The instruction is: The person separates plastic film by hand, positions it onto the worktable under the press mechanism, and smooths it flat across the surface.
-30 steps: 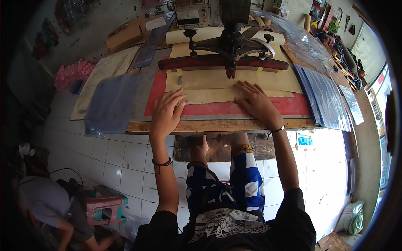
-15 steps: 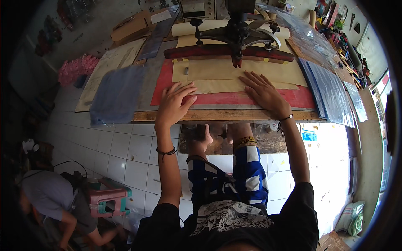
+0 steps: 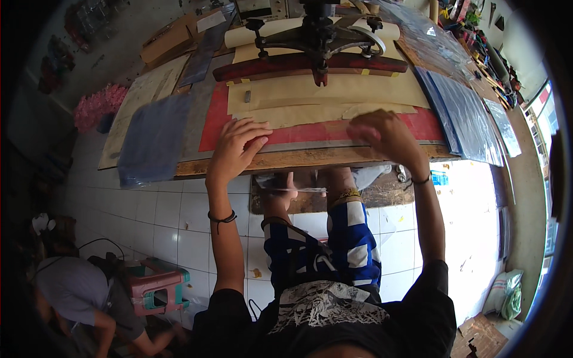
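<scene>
My left hand (image 3: 237, 146) lies at the left end of the red sheet (image 3: 322, 132), fingers loosely apart and nothing in them. My right hand (image 3: 388, 136) is over the right part of that sheet, near the table's front edge; its fingers look bent and are smeared by motion, so whether they hold anything is hidden. Tan paper (image 3: 310, 101) covers the back of the red sheet, with a small grey metal piece (image 3: 248, 96) on its left. Above the paper stands a dark metal press head (image 3: 319, 37) with a long red bar (image 3: 358, 61).
Blue-tinted clear plastic sheets (image 3: 152, 137) lie at the left, and a stack of clear plastic sheets (image 3: 468, 116) at the right. A paper roll (image 3: 382, 31) is behind the press. On the floor at left, another person (image 3: 74, 289) bends beside a pink-and-green stool (image 3: 156, 286).
My right hand has come off the tan paper and drawn toward the front edge, its fingers bending. My left hand stays by the red sheet. Clear plastic now shows below the table edge.
</scene>
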`<state>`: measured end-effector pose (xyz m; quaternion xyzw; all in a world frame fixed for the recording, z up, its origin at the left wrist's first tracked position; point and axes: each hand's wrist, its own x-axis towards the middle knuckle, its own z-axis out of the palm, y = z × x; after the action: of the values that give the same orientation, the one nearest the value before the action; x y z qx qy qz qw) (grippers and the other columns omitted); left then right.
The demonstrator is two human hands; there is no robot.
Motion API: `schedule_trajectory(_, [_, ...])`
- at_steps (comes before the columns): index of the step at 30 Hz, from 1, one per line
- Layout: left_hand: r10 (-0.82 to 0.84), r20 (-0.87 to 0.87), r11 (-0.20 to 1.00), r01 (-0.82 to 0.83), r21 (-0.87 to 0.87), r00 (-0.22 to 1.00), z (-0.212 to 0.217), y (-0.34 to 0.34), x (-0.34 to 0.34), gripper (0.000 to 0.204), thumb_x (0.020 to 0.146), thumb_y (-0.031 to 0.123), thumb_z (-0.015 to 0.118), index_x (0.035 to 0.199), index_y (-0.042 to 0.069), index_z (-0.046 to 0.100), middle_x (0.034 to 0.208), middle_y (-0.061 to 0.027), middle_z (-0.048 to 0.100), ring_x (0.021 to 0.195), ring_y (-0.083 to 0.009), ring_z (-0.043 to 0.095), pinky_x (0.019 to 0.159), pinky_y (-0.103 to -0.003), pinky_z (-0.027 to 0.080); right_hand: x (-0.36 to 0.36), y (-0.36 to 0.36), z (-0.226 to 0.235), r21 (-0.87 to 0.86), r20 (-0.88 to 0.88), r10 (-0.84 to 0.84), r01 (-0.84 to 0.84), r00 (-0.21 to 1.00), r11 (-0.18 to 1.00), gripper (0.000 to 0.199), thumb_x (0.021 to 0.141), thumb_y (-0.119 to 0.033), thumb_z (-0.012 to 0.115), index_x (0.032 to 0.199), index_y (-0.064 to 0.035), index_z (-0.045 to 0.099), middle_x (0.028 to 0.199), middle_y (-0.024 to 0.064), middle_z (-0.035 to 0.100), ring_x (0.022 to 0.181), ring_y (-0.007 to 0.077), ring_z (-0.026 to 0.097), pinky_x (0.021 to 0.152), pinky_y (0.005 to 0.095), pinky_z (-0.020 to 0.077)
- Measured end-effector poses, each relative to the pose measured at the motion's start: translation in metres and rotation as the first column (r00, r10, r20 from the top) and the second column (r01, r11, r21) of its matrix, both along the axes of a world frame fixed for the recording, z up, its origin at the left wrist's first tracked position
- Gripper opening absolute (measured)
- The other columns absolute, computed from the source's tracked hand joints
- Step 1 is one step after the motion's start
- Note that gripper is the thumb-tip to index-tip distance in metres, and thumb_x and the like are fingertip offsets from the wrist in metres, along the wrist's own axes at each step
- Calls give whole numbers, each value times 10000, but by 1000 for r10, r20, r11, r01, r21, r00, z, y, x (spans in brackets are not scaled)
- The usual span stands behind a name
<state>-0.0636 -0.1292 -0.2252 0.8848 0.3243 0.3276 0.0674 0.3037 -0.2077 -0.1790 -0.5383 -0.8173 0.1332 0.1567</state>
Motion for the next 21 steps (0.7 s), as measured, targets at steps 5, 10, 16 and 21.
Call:
schedule_trajectory(5, [-76, -14, 996, 75, -42, 997, 2, 1, 1, 168, 882, 185, 709, 1014, 88, 748, 1014, -40, 718, 1050, -218, 601, 1005, -406, 374, 34, 55, -30, 445, 58, -239, 189, 969, 875, 387, 924, -357, 647, 1226, -114, 656, 1211, 138, 639, 1178, 324, 566, 1021, 458, 413])
schedule_trajectory(10, [19, -21, 994, -21, -110, 1000, 12, 8, 20, 224, 885, 197, 710, 1074, 78, 723, 1076, -47, 665, 1037, -236, 595, 973, -372, 387, 44, 64, -41, 385, -14, -162, 155, 987, 910, 364, 911, -355, 668, 1175, -105, 659, 1091, 137, 652, 1078, 328, 606, 969, 456, 435])
schedule_trajectory(16, [-33, -109, 998, 39, 49, 993, 19, 21, 67, 402, 878, 246, 717, 1229, 64, 643, 1169, -102, 613, 1114, -272, 568, 1013, -437, 392, 45, 59, -37, 408, -251, 40, 68, 967, 910, 176, 913, -182, 685, 1003, -32, 660, 901, 109, 680, 842, 275, 662, 741, 389, 510])
schedule_trajectory(21, [5, -75, 1000, -5, -1, 997, 38, 17, 83, 393, 880, 193, 718, 1228, 31, 632, 1051, -97, 660, 1014, -260, 624, 908, -399, 473, 47, 46, -26, 417, -598, -60, 374, 800, 828, 148, 972, -132, 628, 991, 6, 676, 790, 88, 693, 747, 179, 650, 712, 313, 509])
